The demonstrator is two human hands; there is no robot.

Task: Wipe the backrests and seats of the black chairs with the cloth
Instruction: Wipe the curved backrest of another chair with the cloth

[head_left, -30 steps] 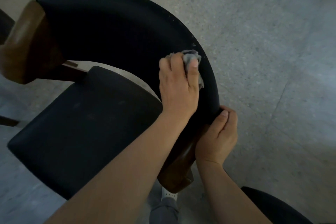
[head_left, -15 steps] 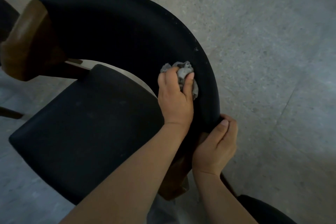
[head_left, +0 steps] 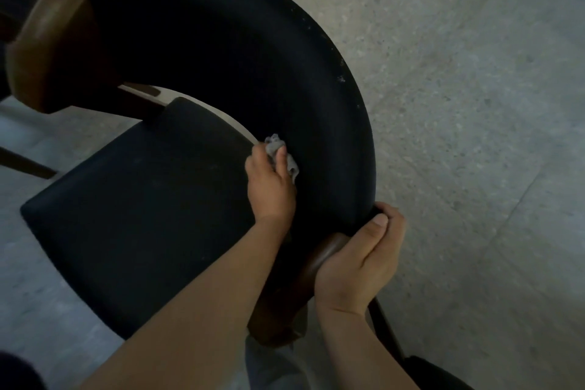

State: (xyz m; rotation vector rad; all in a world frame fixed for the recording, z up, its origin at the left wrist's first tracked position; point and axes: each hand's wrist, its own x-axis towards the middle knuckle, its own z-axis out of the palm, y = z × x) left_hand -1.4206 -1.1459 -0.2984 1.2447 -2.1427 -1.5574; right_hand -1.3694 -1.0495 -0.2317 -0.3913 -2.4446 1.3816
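- Both hands are curled: my left hand bunches the grey cloth against the inner curve of the backrest, low down, just beside the seat
- My right hand grips the backrest's near right end

One black chair sits whole at frame centre, with two wooden arm ends: the upper-left end and the lower-centre end. There is one grey cloth and two hands, left hand and right hand.
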